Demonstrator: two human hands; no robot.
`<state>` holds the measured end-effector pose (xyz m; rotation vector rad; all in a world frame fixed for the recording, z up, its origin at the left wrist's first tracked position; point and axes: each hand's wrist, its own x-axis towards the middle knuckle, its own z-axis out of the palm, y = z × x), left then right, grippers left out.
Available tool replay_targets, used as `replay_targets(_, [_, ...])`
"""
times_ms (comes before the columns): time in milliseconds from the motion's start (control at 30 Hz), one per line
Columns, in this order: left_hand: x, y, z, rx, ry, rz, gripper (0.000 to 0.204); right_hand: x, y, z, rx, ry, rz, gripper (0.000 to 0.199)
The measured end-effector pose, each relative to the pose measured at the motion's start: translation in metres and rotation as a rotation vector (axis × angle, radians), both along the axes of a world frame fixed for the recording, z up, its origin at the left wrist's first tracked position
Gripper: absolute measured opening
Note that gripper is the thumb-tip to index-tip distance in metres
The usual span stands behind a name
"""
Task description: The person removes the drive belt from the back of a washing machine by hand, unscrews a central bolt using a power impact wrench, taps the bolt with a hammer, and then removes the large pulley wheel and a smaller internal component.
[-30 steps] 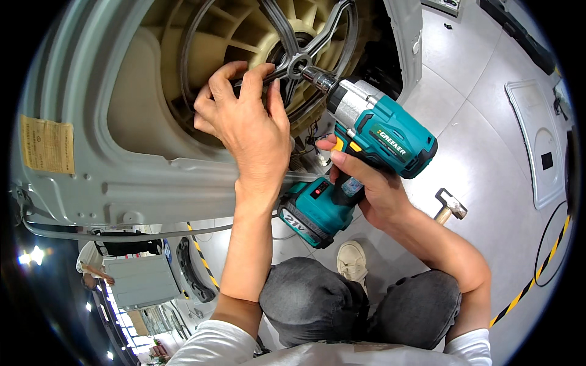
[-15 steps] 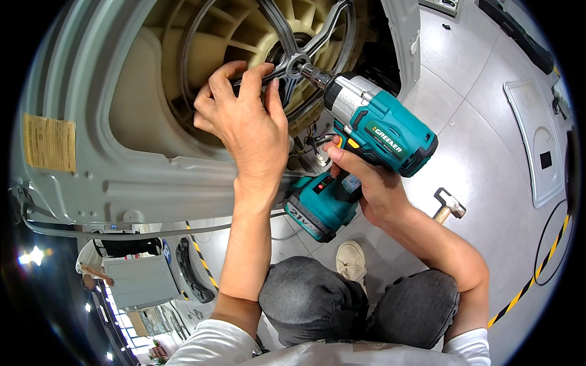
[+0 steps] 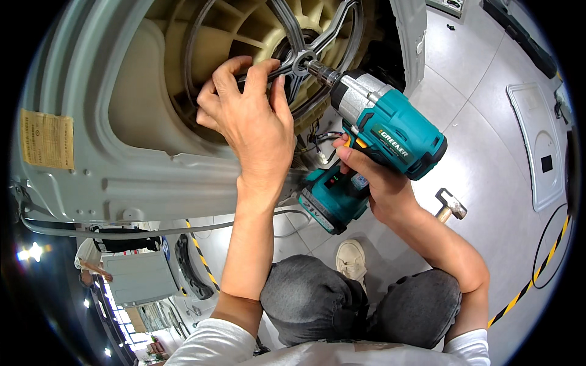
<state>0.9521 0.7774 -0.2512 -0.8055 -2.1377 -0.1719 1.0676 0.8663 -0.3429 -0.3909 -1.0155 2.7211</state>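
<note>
My right hand point(image 3: 381, 183) is wrapped round the handle of a teal cordless impact wrench point(image 3: 400, 134), a finger by its trigger. Its silver socket point(image 3: 321, 73) points up and left at the hub of a grey metal spoked pulley point(image 3: 281, 68); the tip meets the hub's centre, and whether a bolt sits inside is hidden. My left hand point(image 3: 253, 122) has its fingers curled over a lower-left spoke, thumb bent towards it. Behind the pulley is a ribbed cream plastic drum housing point(image 3: 226, 30), framed by the opening of a grey metal cabinet panel point(image 3: 146, 189).
Loose wires with connectors point(image 3: 318, 146) hang below the pulley. A hammer point(image 3: 450, 205) lies on the tiled floor to the right, beyond it a pale panel point(image 3: 537, 146) and striped tape point(image 3: 531, 274). A grey hose point(image 3: 134, 233) runs along the cabinet. Another person point(image 3: 91, 259) is far left.
The impact wrench and my right hand have shifted slightly right, the battery end swinging up and right. The socket stays at the hub. My left hand keeps its hold on the spoke.
</note>
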Motion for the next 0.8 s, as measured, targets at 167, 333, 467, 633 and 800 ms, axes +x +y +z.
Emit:
replay_targets(167, [0.001,0.002,0.001,0.005,-0.01,-0.001,0.021,0.001,0.0,0.0,-0.042,0.046,-0.034,0.031])
replay_targets(333, [0.001,0.001,0.001,0.007,-0.013,0.001,0.02,0.004,0.003,0.001,-0.013,0.025,-0.041,0.033])
replay_targets(467, [-0.001,0.001,-0.001,0.004,0.031,-0.027,0.021,0.004,0.007,-0.002,-0.054,0.019,-0.017,0.033])
replay_targets(633, [-0.002,0.0,-0.005,-0.007,0.06,-0.014,0.02,0.005,0.011,-0.009,-0.013,0.072,0.01,0.028])
replay_targets(800, [-0.002,0.001,-0.007,-0.022,0.088,-0.008,0.019,0.004,0.017,-0.014,-0.094,0.13,0.039,0.027])
